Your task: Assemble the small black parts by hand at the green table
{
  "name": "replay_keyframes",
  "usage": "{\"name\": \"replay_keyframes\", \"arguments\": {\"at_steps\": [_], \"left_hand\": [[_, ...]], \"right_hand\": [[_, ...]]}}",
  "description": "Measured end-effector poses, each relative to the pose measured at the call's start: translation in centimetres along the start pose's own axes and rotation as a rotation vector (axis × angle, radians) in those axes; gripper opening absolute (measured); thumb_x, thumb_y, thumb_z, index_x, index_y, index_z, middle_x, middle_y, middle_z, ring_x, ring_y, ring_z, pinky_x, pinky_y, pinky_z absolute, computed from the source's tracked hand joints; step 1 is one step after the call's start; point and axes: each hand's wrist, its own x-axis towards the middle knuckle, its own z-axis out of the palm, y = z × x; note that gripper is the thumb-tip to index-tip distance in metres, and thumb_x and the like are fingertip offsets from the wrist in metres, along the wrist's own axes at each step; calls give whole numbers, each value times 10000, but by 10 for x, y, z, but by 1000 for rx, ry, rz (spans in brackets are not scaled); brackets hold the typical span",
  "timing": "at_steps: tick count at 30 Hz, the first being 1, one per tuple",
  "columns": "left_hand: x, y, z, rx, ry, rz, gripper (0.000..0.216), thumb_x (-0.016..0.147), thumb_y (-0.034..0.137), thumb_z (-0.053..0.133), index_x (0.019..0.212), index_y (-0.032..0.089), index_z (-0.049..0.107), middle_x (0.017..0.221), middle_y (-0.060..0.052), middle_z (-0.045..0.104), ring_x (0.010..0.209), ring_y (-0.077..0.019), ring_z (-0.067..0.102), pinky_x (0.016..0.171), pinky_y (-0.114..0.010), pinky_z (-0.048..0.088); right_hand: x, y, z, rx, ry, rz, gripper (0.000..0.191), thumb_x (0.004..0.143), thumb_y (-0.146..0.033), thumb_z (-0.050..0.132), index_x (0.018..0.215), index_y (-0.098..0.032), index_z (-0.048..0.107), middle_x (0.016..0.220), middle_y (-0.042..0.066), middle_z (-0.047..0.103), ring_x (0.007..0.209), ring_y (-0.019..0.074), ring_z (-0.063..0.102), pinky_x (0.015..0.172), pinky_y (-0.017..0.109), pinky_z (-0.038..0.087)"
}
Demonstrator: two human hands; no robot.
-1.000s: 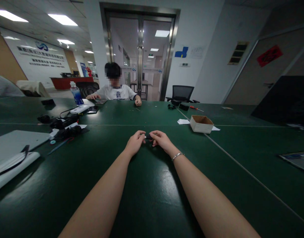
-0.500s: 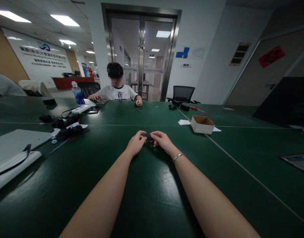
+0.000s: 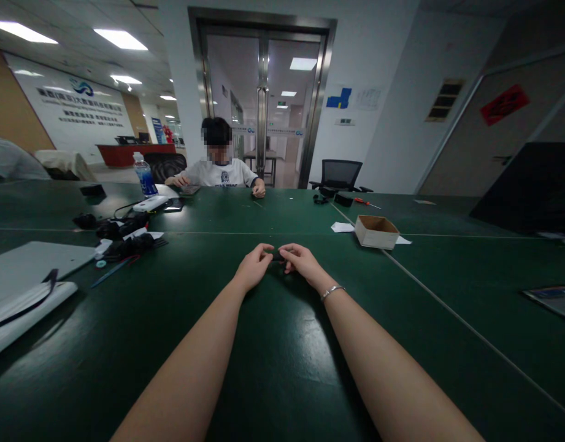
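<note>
A small black object (image 3: 277, 257), too small and shaded for me to tell its kind, sits between my hands just above the green table (image 3: 273, 380). My right hand (image 3: 300, 259) pinches its right end between thumb and fingers, and a silver bracelet (image 3: 332, 292) circles that wrist. At the left end, my left hand (image 3: 255, 267) is closed with curled fingers, its thumb against the object. My fingers cover both ends, so only the dark middle shows.
Right of my hands stands an open cardboard box (image 3: 376, 232) beside white paper (image 3: 342, 227). A screwdriver (image 3: 367, 202) lies farther back. To the left are a laptop (image 3: 34, 264), black gear (image 3: 126, 236) and a bottle (image 3: 145, 175). Across the table sits a person (image 3: 223, 172).
A bright, pale tip at the object's left end, visible earlier by my left thumb, no longer shows; that end now looks dark. My hands have barely moved.
</note>
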Motion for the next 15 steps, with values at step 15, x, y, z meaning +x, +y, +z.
{"name": "replay_keyframes", "arguments": {"at_steps": [15], "left_hand": [[1, -2, 0, 24, 9, -41, 287, 870, 320, 479, 1121, 236, 589, 770, 0, 612, 746, -155, 576, 701, -261, 423]], "right_hand": [[-2, -2, 1, -4, 0, 10, 150, 828, -224, 697, 926, -133, 630, 652, -11, 607, 449, 68, 520, 443, 172, 520]]}}
